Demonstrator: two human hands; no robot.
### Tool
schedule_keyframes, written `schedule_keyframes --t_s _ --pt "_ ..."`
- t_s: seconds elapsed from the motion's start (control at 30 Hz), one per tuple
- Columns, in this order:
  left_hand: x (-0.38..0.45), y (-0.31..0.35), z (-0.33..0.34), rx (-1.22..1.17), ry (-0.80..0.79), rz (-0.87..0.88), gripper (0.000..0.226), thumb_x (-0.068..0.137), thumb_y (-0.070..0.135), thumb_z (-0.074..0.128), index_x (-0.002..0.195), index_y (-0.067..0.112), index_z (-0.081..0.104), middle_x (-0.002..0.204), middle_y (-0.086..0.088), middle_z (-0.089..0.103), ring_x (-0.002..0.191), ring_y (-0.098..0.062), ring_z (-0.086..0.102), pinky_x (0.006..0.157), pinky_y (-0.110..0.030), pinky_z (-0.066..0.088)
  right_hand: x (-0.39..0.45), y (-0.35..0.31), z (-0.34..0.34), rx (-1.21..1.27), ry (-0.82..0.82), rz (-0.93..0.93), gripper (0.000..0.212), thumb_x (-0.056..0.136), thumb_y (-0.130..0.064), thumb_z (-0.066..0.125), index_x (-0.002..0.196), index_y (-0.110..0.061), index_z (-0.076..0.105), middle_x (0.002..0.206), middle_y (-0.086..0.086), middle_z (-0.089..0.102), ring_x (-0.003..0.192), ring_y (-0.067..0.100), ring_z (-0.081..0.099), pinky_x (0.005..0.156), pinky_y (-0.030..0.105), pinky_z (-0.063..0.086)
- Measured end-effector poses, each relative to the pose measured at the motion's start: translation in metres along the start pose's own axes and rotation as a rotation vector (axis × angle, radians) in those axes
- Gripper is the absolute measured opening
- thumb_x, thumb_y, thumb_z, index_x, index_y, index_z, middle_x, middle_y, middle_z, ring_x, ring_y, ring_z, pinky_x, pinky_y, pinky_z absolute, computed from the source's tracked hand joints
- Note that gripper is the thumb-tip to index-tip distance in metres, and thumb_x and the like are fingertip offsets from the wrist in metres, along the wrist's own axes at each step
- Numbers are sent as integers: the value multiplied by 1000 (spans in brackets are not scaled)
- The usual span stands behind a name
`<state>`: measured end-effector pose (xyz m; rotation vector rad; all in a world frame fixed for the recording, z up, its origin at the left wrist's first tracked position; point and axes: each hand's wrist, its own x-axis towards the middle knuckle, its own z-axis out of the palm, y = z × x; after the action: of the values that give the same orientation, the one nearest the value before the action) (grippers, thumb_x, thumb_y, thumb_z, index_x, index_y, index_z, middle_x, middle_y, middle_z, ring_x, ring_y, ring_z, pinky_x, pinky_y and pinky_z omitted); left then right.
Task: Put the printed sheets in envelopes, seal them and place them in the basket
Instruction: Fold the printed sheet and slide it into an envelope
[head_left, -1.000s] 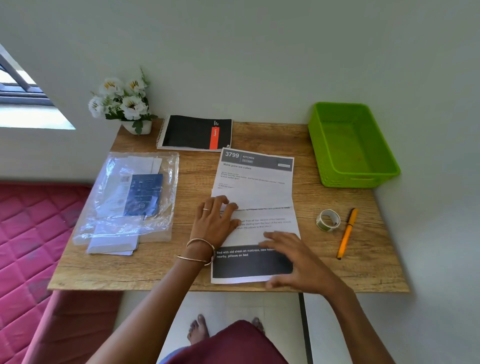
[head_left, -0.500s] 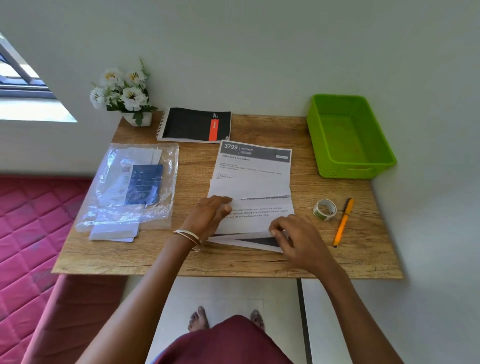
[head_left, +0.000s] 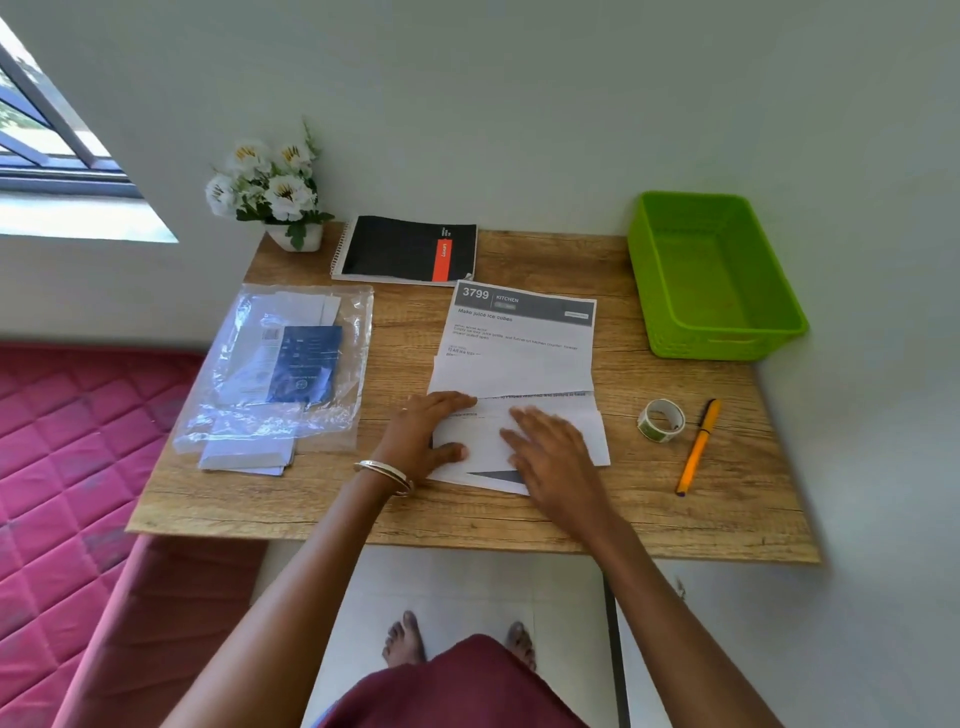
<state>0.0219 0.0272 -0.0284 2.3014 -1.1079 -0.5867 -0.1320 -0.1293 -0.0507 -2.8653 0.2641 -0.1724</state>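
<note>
Your printed sheet (head_left: 514, 358) lies in the middle of the wooden table (head_left: 675, 499), its top third flat with a dark header band reading "3799 KITCHEN" and the title "Make juice ice cubes". The bottom part is folded up over the middle, so you see its blank white back, and a dark wedge of print peeks out at the near edge.

Your left hand (head_left: 426, 436) rests flat on the left end of that fold, fingers straight, thumb pressed on the paper, gripping nothing. Your right hand (head_left: 550, 452) lies palm-down on the folded flap, fingers spread and straight, pressing rather than pinching.

Left of the sheet sits a clear plastic bag (head_left: 280, 364) of white envelopes (head_left: 244, 457), some sticking out at the near end, with a dark blue card visible inside. The green basket (head_left: 644, 270) stands at the far right corner against the wall. Between it and you are a roll of tape (head_left: 661, 420) and an orange pen (head_left: 698, 447), just beside each other. A black spiral notebook (head_left: 405, 249) and a pot of white flowers (head_left: 270, 187) sit at the far edge.

The small body text on the sheet is too fine to read, your hands cover most of the fold, and the print on the blue card is a blur.
</note>
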Motion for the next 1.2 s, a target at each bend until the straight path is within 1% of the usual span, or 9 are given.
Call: schedule_keyframes --t_s 0.2,0.3,0.4,0.53,0.7,0.87,0.97,1.07,1.2 --pt "4 -14 9 36 19 88 41 82 27 67 121 37 56 143 10 40 130 -19 33 107 -37 23 -34 32 -2 113 -107 134 69 90 -56 9 148 -23 24 151 -15 9 145 9 -1 118 31 2" --pt "4 -17 11 47 23 119 37 84 26 65 119 36 59 144 8 39 132 -22 33 111 -48 24 -41 47 -7 134 -65 172 67 91 -54 21 145 -18 33 149 -12 19 143 10 9 116 28 10" --pt "2 -19 11 68 -6 134 39 85 36 61 123 39 54 147 9 33 134 -24 28 111 -56 22 -38 56 -7 68 21 123 47 91 -31 47 130 -8 55 140 3 49 135 19 37 110 34 26" --pt "-4 -20 -1 149 -178 134 86 59 86 41 135 46 36 153 11 15 140 -25 8 115 -54 10 -36 63 -12 -104 92 -13 42 88 -27 40 114 -9 68 121 6 66 115 26 61 93 34 48" --pt "-2 -18 -6 297 -240 165 103 48 92 40 139 47 26 154 12 9 141 -24 5 115 -48 8 -37 67 -8 -246 162 -146 34 87 -17 42 105 -6 69 114 12 69 106 32 64 85 42 52" --pt "-1 -16 -10 79 -170 156 85 65 64 65 139 41 30 150 8 29 138 -17 23 112 -41 17 -21 56 -20 76 355 50 14 92 -17 41 96 -13 55 95 5 62 92 19 51 78 31 35" --pt "2 -11 -16 -143 -141 32 75 67 63 62 134 37 41 142 5 43 128 -16 38 108 -44 32 -3 49 -27 299 448 163 24 99 -24 37 93 -11 56 92 2 58 87 16 49 75 29 39" --pt "7 -3 -27 -255 -217 -26 79 65 75 49 129 29 49 124 8 52 112 -12 47 93 -32 41 17 48 -32 401 516 207 25 99 -26 40 92 -9 57 88 -1 56 83 16 50 71 27 40" --pt "19 10 -34 -441 -123 -191 32 89 51 49 97 23 63 95 6 66 90 -16 61 81 -33 48 40 56 -37 518 584 288 18 97 -21 51 99 -7 61 93 4 64 85 18 59 71 29 46"
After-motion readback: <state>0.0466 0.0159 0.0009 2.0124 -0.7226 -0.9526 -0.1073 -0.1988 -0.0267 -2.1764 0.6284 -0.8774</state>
